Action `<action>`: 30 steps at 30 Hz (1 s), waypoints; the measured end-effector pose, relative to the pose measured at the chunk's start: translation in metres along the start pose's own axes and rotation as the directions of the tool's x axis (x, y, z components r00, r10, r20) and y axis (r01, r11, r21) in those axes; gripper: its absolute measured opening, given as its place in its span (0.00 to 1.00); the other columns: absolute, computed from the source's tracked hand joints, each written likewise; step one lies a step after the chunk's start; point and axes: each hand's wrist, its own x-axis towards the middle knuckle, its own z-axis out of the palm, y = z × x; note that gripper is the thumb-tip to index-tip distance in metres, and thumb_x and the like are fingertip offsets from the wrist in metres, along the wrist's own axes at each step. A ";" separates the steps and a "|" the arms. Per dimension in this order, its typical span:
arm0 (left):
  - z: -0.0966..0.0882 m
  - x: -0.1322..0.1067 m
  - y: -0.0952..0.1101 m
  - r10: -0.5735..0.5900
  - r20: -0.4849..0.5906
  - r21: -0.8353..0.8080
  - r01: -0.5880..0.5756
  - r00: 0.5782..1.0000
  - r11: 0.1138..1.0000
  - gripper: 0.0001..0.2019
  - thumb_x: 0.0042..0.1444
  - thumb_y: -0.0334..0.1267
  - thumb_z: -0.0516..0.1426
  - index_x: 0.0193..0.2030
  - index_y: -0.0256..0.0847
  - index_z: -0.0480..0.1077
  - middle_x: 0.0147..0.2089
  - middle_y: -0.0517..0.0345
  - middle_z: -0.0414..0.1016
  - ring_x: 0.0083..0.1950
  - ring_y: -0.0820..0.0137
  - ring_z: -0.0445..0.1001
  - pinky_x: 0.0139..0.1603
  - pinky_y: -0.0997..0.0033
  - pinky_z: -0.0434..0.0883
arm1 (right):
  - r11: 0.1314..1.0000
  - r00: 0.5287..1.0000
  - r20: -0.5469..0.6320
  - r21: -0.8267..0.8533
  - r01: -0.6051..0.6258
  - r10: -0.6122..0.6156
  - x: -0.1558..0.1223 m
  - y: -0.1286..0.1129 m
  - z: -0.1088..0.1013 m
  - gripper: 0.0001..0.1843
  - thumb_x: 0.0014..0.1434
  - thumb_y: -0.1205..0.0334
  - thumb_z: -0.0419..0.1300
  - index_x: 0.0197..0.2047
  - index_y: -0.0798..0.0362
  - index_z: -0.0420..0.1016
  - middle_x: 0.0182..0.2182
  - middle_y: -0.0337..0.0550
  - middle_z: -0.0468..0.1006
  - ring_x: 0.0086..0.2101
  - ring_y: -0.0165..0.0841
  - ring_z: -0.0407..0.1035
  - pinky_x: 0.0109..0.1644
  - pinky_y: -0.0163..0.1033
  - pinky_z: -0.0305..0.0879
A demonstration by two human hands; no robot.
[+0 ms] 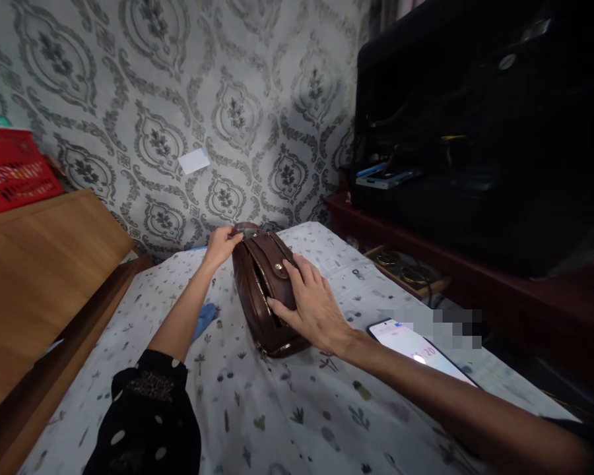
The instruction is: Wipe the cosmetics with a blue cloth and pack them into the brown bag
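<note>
A dark brown leather bag [247, 290] lies on a white sheet printed with small plants, its short handle [246, 227] at the far end. A gold-toothed zipper [262, 284] runs along it, partly parted. My left hand [221, 246] pinches the bag's far left corner by the handle. My right hand [317, 307] grips the near right part, fingers over the side by a flap with a gold snap [279, 266] and thumb at the zipper's edge. The inside of the bag is too dark to make out.
A phone [420, 353] with a lit screen lies at the right. Something blue [205, 321] is beside my left forearm. A wooden board [49, 251] and red basket [17, 173] stand left. At right is a large black screen [475, 145] above an open drawer [406, 272].
</note>
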 end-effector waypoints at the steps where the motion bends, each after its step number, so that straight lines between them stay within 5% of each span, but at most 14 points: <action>1: 0.000 -0.002 0.001 0.009 0.009 -0.008 -0.009 1.000 1.000 0.10 0.50 0.44 0.60 0.29 0.39 0.75 0.27 0.57 0.76 0.35 0.64 0.73 0.37 0.69 0.67 | 1.000 1.000 0.005 -0.011 -0.007 0.007 0.000 -0.001 0.000 0.38 0.61 0.46 0.57 0.67 0.60 0.59 0.67 0.65 0.58 0.65 0.54 0.54 0.63 0.62 0.61; 13: -0.007 -0.003 0.028 0.089 0.195 0.058 -0.101 0.977 0.993 0.09 0.51 0.41 0.61 0.36 0.39 0.74 0.31 0.59 0.75 0.36 0.66 0.72 0.41 0.69 0.68 | 1.000 1.000 0.004 0.005 0.030 -0.030 -0.003 0.001 0.000 0.41 0.64 0.40 0.52 0.69 0.61 0.56 0.69 0.66 0.55 0.68 0.54 0.50 0.65 0.64 0.58; 16: 0.008 0.009 0.045 0.074 0.183 0.142 -0.101 0.980 0.985 0.10 0.49 0.41 0.62 0.37 0.40 0.73 0.31 0.60 0.74 0.36 0.66 0.71 0.40 0.70 0.67 | 0.999 0.998 -0.041 0.008 0.051 -0.051 -0.012 0.001 0.001 0.41 0.66 0.40 0.49 0.70 0.62 0.55 0.69 0.68 0.54 0.69 0.55 0.48 0.67 0.65 0.55; 22: 0.042 0.024 0.059 -0.002 0.139 0.202 -0.027 0.990 0.979 0.10 0.46 0.42 0.63 0.23 0.41 0.69 0.22 0.62 0.67 0.33 0.65 0.70 0.36 0.69 0.64 | 0.997 0.996 -0.073 0.050 0.058 -0.055 -0.024 -0.004 -0.002 0.35 0.68 0.48 0.51 0.69 0.63 0.57 0.68 0.66 0.57 0.68 0.53 0.48 0.68 0.63 0.56; 30: 0.048 0.016 0.060 0.008 0.035 0.156 -0.013 0.999 0.988 0.14 0.49 0.44 0.61 0.20 0.42 0.65 0.20 0.61 0.64 0.30 0.66 0.68 0.34 0.68 0.61 | 0.982 0.989 -0.126 0.162 0.098 -0.078 -0.018 -0.001 0.001 0.34 0.66 0.51 0.55 0.69 0.58 0.56 0.61 0.60 0.68 0.65 0.52 0.55 0.66 0.66 0.58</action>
